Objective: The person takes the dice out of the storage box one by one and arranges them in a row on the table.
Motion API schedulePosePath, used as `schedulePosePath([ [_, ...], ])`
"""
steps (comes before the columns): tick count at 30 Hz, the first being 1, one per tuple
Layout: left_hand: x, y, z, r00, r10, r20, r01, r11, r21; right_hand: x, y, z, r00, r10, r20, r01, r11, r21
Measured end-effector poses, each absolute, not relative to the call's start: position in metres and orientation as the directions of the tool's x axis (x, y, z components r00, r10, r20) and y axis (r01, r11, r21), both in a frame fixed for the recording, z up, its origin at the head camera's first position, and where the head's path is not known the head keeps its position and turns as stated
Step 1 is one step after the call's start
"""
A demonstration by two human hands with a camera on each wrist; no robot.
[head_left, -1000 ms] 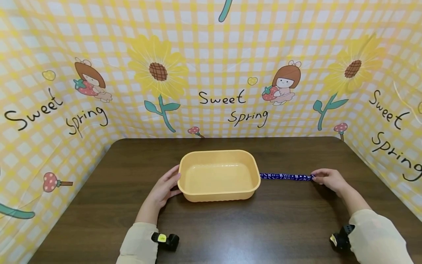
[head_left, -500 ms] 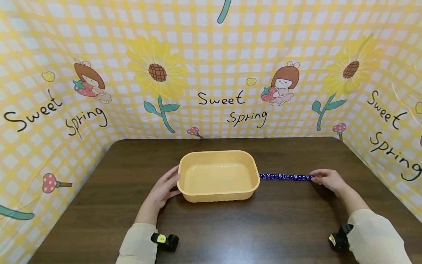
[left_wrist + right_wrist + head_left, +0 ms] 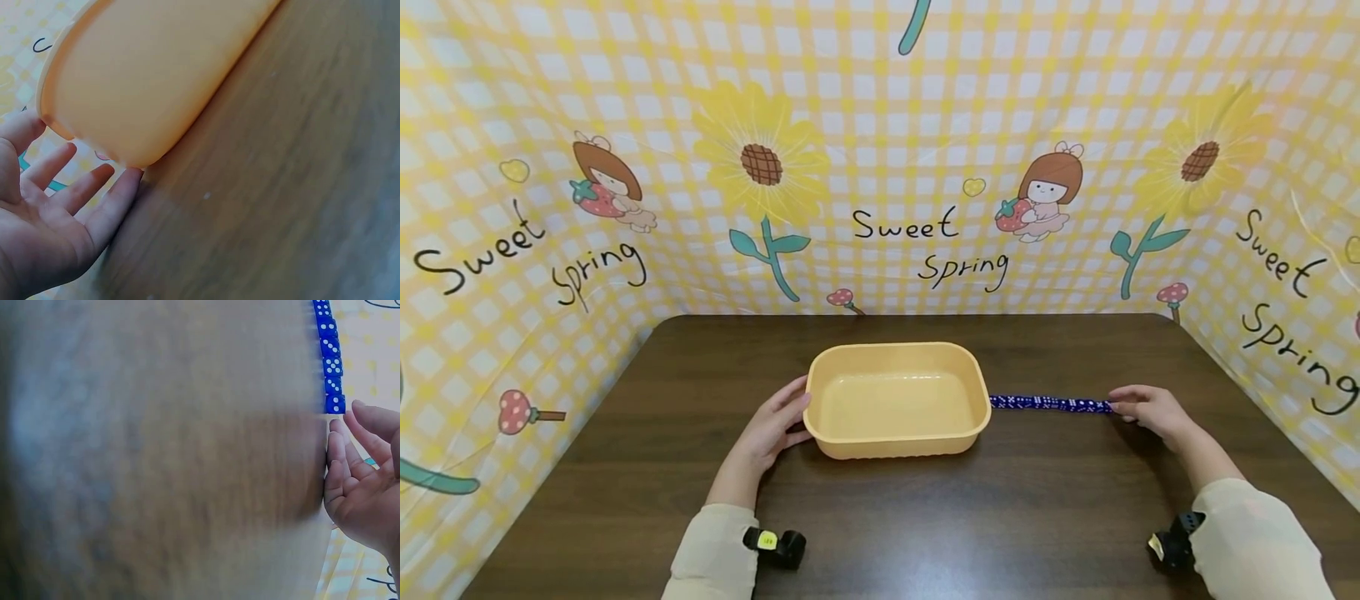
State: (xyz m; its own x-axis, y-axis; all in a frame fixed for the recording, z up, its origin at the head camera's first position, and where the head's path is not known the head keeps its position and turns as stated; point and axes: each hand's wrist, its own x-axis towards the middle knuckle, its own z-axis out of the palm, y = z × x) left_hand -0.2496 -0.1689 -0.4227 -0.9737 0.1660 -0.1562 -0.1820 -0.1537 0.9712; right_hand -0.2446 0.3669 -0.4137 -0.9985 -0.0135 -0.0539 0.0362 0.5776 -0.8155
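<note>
A yellow plastic basin (image 3: 895, 447) sits on the table with nothing inside it. My left hand (image 3: 773, 427) rests against its left end, thumb at the rim; in the left wrist view the little fingertip (image 3: 132, 178) touches the wall low down. From the basin's right end runs a straight row of blue dice (image 3: 1048, 403) with white dots, lying on the table. At the row's right end is my right hand (image 3: 1152, 410). In the right wrist view its thumb and forefinger are just beyond the last die (image 3: 335, 404), pinching nothing; whether they touch it I cannot tell.
The dark brown wooden table (image 3: 895, 525) extends around everything. Yellow checked cloth (image 3: 895, 150) with printed flowers hangs behind and along both sides. Both wrists carry black cameras, the left one (image 3: 778, 547) and the right one (image 3: 1176, 542).
My right fingertips, earlier on the last die, now stand slightly clear of it to the right, so more of that die shows. The basin and my left hand stay in place.
</note>
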Motion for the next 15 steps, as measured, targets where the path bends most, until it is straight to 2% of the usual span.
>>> schedulePosePath([
  [6,-0.249,-0.172,-0.416,-0.978,0.134,-0.159,-0.168,-0.053,0.984,-0.246,0.370,-0.407,-0.994,0.016,-0.109,0.102,0.499,-0.861],
  [9,-0.252,-0.177,-0.408,-0.981,0.127,-0.150,-0.149,0.016,0.989,-0.249,0.372,-0.399,-0.994,0.049,-0.094,0.106,0.469,-0.877],
  [15,-0.259,-0.192,-0.380,-0.990,0.102,-0.102,-0.075,0.237,0.969,-0.255,0.362,-0.372,-0.995,0.079,-0.063,0.096,0.550,-0.830],
])
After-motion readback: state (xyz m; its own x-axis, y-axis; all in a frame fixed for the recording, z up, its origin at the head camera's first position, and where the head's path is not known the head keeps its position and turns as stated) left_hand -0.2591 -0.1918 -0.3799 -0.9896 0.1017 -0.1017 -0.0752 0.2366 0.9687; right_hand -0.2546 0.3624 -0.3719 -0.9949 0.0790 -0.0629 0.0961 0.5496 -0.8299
